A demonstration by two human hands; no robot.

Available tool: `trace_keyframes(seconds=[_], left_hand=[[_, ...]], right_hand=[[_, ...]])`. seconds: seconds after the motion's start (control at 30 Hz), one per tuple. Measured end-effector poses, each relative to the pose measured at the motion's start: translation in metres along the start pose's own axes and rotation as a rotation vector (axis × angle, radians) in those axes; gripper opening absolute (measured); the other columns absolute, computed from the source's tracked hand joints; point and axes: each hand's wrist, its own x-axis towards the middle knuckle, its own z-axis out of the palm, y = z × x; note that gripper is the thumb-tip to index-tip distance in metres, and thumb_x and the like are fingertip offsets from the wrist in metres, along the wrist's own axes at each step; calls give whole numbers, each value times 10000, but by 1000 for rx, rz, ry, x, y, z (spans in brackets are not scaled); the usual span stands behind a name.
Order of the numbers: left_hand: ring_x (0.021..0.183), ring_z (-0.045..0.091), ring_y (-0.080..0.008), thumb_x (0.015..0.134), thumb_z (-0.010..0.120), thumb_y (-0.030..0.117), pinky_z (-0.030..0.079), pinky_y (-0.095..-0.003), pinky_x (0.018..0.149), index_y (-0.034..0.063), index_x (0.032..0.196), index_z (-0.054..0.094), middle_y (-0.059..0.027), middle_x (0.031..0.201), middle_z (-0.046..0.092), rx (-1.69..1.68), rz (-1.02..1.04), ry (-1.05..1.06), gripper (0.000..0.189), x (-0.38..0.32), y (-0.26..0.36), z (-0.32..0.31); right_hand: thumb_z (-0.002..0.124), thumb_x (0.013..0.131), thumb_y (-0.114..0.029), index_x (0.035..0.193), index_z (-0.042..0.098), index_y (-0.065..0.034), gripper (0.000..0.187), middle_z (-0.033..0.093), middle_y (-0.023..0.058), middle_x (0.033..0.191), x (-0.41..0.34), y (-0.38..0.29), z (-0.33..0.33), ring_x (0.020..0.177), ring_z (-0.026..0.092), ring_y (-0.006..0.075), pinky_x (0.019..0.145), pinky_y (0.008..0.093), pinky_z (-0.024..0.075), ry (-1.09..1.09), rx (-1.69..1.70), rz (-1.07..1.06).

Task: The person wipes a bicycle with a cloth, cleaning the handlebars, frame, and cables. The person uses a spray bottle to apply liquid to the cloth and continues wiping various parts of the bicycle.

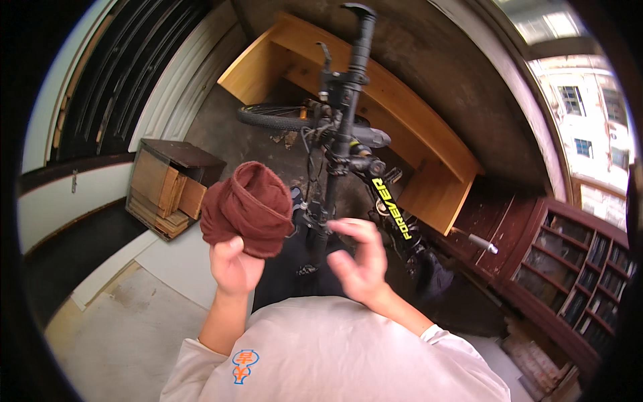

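Note:
A folded maroon cloth (251, 211) is gripped in my left hand (236, 266), its thumb pressed on the lower edge. The cloth is bunched into a cup-like shape with an opening at the top. My right hand (360, 261) is apart from the cloth, slightly blurred, with its fingers spread and nothing in it. Just beyond both hands stands a black bicycle (344, 125), its handlebar pointing away from me. Yellow lettering reading Forever marks its frame tube (392, 206). Parts of its lower frame are hidden behind my right hand.
Behind the bicycle lies a wooden furniture frame (402, 95). A dark box with wooden boards (168, 188) stands at left, near a white panel (176, 266). At right is a dark red cabinet (557, 271) with small glazed panes, below a bright window (582, 115).

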Motion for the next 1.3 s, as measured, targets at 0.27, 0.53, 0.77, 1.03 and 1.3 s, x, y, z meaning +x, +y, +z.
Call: trace_keyframes(seconds=[0.27, 0.53, 0.77, 1.03, 1.3], left_hand=[[1520, 414, -331, 877, 518, 32, 309, -490, 1271, -24, 1615, 323, -184, 1627, 435, 195, -117, -136, 766, -35, 15, 26], [826, 697, -176, 973, 431, 29, 579, -303, 648, -40, 1347, 575, -121, 1110, 708, 981, -432, -237, 407, 49, 67, -4], [751, 675, -180, 966, 563, 86, 525, -311, 650, -33, 959, 727, -95, 841, 699, 1347, -547, -790, 202, 103, 108, 22], [665, 579, -295, 991, 614, 145, 460, -411, 675, 112, 718, 787, -88, 620, 602, 984, -515, -1711, 325, 69, 65, 86], [619, 544, -281, 1009, 652, 133, 396, -405, 633, 79, 622, 643, -63, 620, 587, 951, -236, -1825, 391, 1, 27, 136]], right_hand=[[856, 744, -94, 1053, 674, -45, 362, 660, 89, 912, -27, -31, 15, 870, 623, 293, 829, 383, 464, -42, 7, 80], [791, 914, -361, 932, 716, -38, 332, 648, 65, 872, -11, -40, 35, 794, 611, 275, 784, 389, 459, 222, -444, 57], [704, 963, -486, 1106, 763, -47, 466, 685, 75, 920, -9, -75, 75, 838, 646, 292, 797, 396, 480, 652, -559, 199], [631, 1016, -579, 1200, 743, 56, 671, 725, 162, 1013, -74, -131, 70, 866, 662, 257, 800, 357, 520, 1191, -227, 83], [687, 968, -598, 795, 702, -22, 601, 644, 143, 1045, -154, -150, 37, 911, 622, 267, 764, 394, 520, 1363, -505, 76]])
